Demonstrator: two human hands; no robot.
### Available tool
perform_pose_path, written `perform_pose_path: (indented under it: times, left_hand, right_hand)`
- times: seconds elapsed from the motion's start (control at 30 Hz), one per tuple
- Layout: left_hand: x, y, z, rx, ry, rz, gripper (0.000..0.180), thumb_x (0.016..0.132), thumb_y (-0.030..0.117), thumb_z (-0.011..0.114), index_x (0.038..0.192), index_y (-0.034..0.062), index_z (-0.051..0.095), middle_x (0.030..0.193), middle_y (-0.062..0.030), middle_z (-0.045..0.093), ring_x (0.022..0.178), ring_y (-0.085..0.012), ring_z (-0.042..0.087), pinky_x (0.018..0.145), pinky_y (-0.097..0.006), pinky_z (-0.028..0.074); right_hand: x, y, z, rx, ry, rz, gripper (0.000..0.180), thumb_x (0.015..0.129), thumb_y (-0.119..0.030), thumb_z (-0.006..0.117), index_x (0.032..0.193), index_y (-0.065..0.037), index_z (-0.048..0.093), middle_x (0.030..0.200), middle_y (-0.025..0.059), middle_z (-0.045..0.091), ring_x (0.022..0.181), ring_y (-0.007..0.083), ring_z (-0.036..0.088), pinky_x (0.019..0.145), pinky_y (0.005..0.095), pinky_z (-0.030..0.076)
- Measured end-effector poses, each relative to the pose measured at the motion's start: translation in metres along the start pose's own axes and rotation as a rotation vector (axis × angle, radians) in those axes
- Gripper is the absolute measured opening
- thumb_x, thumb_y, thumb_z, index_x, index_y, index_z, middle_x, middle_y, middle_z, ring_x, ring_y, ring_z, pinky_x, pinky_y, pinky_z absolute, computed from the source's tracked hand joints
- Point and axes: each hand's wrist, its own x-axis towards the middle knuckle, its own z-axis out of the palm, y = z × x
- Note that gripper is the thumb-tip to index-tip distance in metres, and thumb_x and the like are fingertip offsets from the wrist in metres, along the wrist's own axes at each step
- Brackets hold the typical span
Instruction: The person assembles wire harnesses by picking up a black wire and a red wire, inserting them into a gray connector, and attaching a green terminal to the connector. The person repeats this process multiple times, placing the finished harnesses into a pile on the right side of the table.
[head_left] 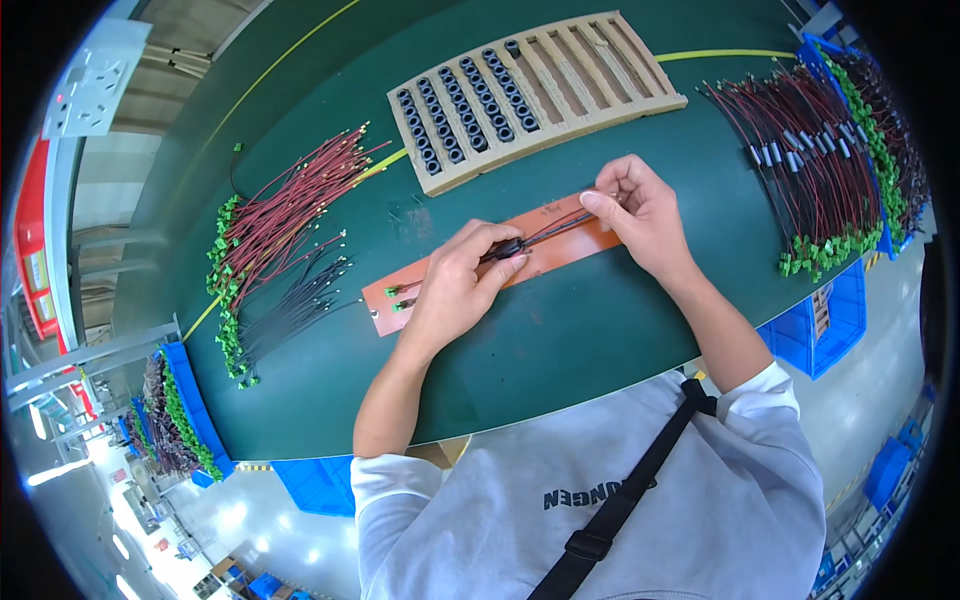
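An orange strip board (553, 263) lies slanted on the green table under both hands. Over its middle, my left hand (462, 278) pinches a small black cylindrical core (511, 246) between thumb and fingers. Dark red and black wires (560, 228) run out of the core to the right. My right hand (642, 212) is closed on their ends, thumb against forefinger, above the board's right end. Green connectors (392, 292) on wires rest at the board's left end. The wire between them and the core is partly hidden by my left hand.
A cardboard tray (470, 165) with rows of black cores stands at the back. Red wires (300, 195) and black wires (300, 305) with green connectors lie left. Wires carrying grey cylinders (800, 145) lie right, beside a blue bin (845, 85). Another blue bin (195, 415) is at the left edge.
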Motion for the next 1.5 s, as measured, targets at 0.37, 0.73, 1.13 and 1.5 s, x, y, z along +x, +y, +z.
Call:
perform_pose_path:
  times: [0.37,0.73,1.13,1.5]
  left_hand:
    - [-0.007,-0.024,-0.005,-0.444,-0.04,-0.078,0.037,0.096,0.006,0.07,0.132,0.0,0.062,0.102,-0.0037,0.068,0.089,-0.0089,0.063,0.077,-0.025,0.052]
    - [-0.007,-0.022,-0.014,-0.525,-0.156,-0.177,0.031,0.104,0.013,0.059,0.131,-0.0015,0.062,0.099,-0.0068,0.069,0.075,-0.0073,0.054,0.069,-0.024,0.046]
    - [-0.004,-0.023,-0.02,-0.429,-0.158,-0.219,0.029,0.102,0.013,0.063,0.126,-0.0027,0.068,0.096,-0.0039,0.069,0.076,-0.0071,0.055,0.07,-0.023,0.047]
    - [-0.003,-0.02,-0.014,-0.521,-0.105,-0.251,0.03,0.094,0.013,0.076,0.12,-0.0015,0.073,0.089,0.0011,0.067,0.078,-0.0046,0.055,0.069,-0.021,0.046]
  right_hand:
    - [-0.005,-0.008,0.051,0.476,-0.096,0.186,0.022,0.104,-0.015,0.06,0.112,0.003,0.07,0.103,0.009,0.071,0.079,0.0089,0.063,0.071,0.0239,0.053]
    - [-0.004,0.004,0.048,0.469,-0.142,0.171,0.034,0.109,-0.024,0.052,0.108,0.005,0.07,0.102,0.0115,0.073,0.082,0.0114,0.066,0.075,0.0253,0.056]
    - [-0.008,-0.003,0.048,0.279,-0.091,0.091,0.037,0.109,-0.026,0.052,0.102,0.005,0.071,0.093,0.0112,0.074,0.077,0.0121,0.067,0.071,0.026,0.056]
    - [-0.004,0.002,0.044,0.407,-0.083,0.202,0.037,0.108,-0.025,0.054,0.101,0.007,0.069,0.093,0.0147,0.073,0.076,0.0149,0.068,0.072,0.0274,0.058]
